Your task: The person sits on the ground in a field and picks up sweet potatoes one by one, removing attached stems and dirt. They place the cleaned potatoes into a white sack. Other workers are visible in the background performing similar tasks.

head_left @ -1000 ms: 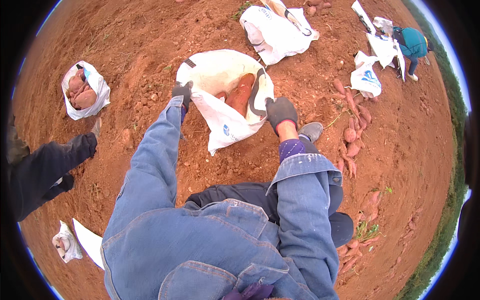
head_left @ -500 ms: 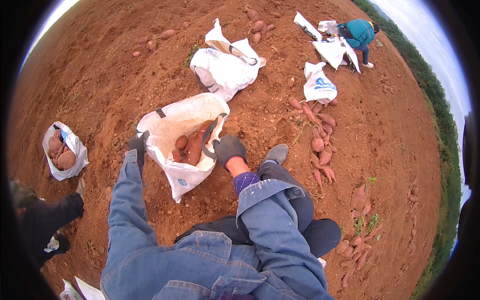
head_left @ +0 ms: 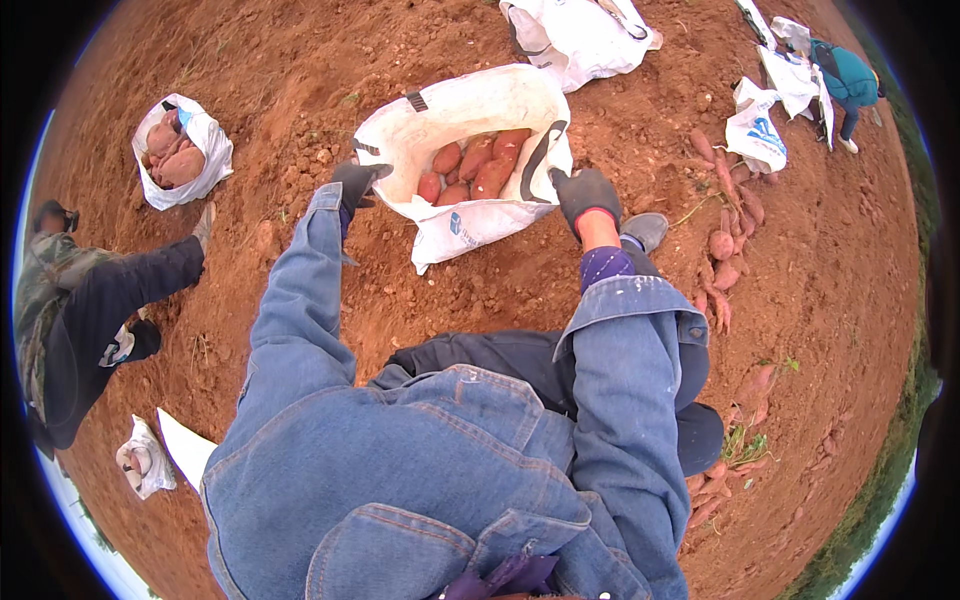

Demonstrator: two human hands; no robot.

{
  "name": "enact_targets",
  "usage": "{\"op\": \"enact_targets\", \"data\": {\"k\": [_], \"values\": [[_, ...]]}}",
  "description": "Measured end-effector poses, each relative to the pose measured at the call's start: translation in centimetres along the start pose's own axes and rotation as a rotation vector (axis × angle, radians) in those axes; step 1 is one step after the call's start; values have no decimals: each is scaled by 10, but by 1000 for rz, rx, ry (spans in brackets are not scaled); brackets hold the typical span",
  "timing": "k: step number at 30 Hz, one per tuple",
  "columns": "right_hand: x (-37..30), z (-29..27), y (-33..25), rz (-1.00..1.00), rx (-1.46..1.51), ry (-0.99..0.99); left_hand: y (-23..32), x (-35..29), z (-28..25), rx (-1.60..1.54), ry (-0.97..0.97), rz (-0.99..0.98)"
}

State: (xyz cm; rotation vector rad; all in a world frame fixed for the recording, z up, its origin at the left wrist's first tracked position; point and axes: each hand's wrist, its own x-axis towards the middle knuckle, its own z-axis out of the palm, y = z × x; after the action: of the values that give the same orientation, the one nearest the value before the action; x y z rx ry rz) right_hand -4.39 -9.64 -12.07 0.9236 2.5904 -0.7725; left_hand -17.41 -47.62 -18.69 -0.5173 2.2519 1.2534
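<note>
A large white sack (head_left: pixel 470 110) lies open on the red soil ahead of me, with several reddish sweet potatoes (head_left: pixel 478 165) inside. My left hand (head_left: pixel 357 183), in a dark glove, grips the sack's rim at its left side near a black strap. My right hand (head_left: pixel 584 193), also in a dark glove, grips the rim at the right side by another black strap. Both denim sleeves reach forward from the lower edge.
A row of loose sweet potatoes (head_left: pixel 724 245) runs along the soil on the right. Another white sack (head_left: pixel 580 30) lies behind. A smaller filled bag (head_left: pixel 178 150) sits at left. One person (head_left: pixel 80 310) bends at far left, another (head_left: pixel 845 80) at upper right.
The view has swung, so the sack now sits higher and more central. Both hands have kept their hold on its rim, and the mouth is spread wider, showing more sweet potatoes.
</note>
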Motion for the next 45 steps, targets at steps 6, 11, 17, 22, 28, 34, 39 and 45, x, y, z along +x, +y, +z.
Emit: {"op": "enact_targets", "data": {"k": [6, 11, 17, 22, 28, 34, 39, 45], "values": [[5, -2, 1, 53, -66, 11, 6, -59, 26, 159, 180, 635], [4, 1, 6, -51, -13, 176, 22, -109, 77, 822, 43, 1048], [14, -2, 21, 13, -12, 130, 18, -137, 103, 983, -277, 992], [2, -13, 15, -3, 55, 180, 8, -151, 102, 967, -253, 1023], [-41, -62, -2, -312, 335, 448, 25, -156, 114, 833, 101, 1232], [-138, -87, 20, -545, 985, 734, 77, -201, 131, 389, 65, 1357], [-173, -94, 110, -374, 1755, 746, 152, -269, 159, 67, -107, 1642], [-79, -11, 272, 313, 1840, 789, 204, -347, 238, 296, -442, 1996]]}}
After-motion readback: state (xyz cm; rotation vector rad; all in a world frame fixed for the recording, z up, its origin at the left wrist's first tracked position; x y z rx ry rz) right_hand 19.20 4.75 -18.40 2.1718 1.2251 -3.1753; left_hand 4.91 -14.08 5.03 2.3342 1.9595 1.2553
